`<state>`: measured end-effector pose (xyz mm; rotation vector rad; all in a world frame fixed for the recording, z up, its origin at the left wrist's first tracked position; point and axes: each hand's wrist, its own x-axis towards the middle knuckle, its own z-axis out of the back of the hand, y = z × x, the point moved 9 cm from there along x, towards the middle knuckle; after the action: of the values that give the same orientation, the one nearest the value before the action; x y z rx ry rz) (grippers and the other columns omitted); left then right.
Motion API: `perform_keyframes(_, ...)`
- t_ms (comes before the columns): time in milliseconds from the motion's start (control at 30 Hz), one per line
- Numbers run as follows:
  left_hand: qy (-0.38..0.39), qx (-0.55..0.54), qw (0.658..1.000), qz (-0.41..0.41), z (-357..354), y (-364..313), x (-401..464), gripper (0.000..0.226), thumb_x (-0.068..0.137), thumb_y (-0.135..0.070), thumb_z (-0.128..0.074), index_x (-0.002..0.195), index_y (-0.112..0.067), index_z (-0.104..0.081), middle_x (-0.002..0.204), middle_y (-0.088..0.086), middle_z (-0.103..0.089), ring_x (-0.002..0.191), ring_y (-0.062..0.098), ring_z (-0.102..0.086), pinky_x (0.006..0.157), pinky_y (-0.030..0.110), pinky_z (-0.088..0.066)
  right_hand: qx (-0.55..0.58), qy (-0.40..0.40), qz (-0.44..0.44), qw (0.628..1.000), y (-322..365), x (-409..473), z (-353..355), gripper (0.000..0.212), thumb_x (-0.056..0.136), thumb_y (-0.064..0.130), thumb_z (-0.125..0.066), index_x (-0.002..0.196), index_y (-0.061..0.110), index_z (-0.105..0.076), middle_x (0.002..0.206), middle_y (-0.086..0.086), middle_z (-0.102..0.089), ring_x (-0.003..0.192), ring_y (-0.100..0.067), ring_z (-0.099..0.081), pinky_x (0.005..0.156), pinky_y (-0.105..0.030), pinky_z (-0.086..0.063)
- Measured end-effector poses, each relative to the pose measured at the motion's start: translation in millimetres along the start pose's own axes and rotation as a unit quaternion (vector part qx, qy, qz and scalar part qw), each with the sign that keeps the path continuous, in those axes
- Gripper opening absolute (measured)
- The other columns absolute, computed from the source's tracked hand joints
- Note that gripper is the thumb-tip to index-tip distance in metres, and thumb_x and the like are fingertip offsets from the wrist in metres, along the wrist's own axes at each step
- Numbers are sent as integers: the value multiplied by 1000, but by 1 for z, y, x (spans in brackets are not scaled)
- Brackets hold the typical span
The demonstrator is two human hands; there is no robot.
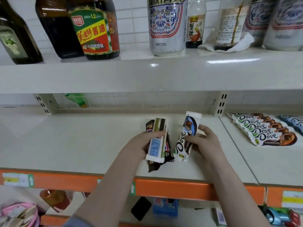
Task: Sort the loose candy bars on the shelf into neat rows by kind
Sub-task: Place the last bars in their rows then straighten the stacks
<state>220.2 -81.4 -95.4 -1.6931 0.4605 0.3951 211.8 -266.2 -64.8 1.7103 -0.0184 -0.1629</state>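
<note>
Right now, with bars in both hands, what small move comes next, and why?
Probably carry the white Dove bar in the right hand rightward to the Dove row; the wrappers look alike. The left hand holds a mixed bundle.

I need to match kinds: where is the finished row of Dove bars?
In the head view, the Dove row lies on the right shelf section, past the divider, right of the right hand.
</note>
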Motion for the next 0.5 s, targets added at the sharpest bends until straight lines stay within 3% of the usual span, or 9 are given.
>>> perform_keyframes(67, 26, -145, 989, 2, 4, 6, -13, 18, 56, -20, -77, 65, -7, -69, 61, 10, -68, 48, 22, -65, 45, 29, -54, 45, -13, 7, 999, 3, -6, 6, 24, 74, -6, -64, 90, 11, -61, 76, -12, -69, 63, -19, -66, 53, -25, -55)
perform_keyframes(167, 51, -266, 962, -26, 12, 8, -22, 19, 63, -25, -73, 68, -8, -67, 62, 10, -66, 50, 23, -66, 46, 31, -55, 138, -49, -7, 989, 1, -16, 9, 12, 78, 1, -60, 73, 11, -55, 65, -8, -67, 56, -18, -65, 50, -25, -54)
perform_keyframes(233, 81, -323, 941, -51, 15, 5, -28, 21, 64, -29, -70, 67, -9, -69, 66, 10, -69, 57, 23, -69, 50, 34, -58, 160, -69, -8, 985, 2, -21, 8, 3, 80, 4, -58, 82, 5, -56, 62, -9, -67, 56, -21, -66, 50, -28, -55)
perform_keyframes(400, 157, -383, 906, -85, 15, 5, -39, 25, 68, -38, -70, 66, -14, -70, 75, 7, -72, 73, 23, -72, 66, 35, -59, 159, -94, 1, 983, 2, -38, 6, 28, 81, 8, -59, 104, -8, -53, 64, -12, -68, 59, -25, -69, 51, -29, -56)
perform_keyframes(500, 173, -353, 916, -80, 11, 14, -41, 22, 70, -35, -68, 69, -13, -70, 73, 6, -71, 63, 18, -69, 63, 29, -59, 170, -107, 15, 979, 4, -52, 9, 45, 82, 4, -56, 123, -11, -44, 62, -8, -69, 59, -22, -69, 50, -27, -55)
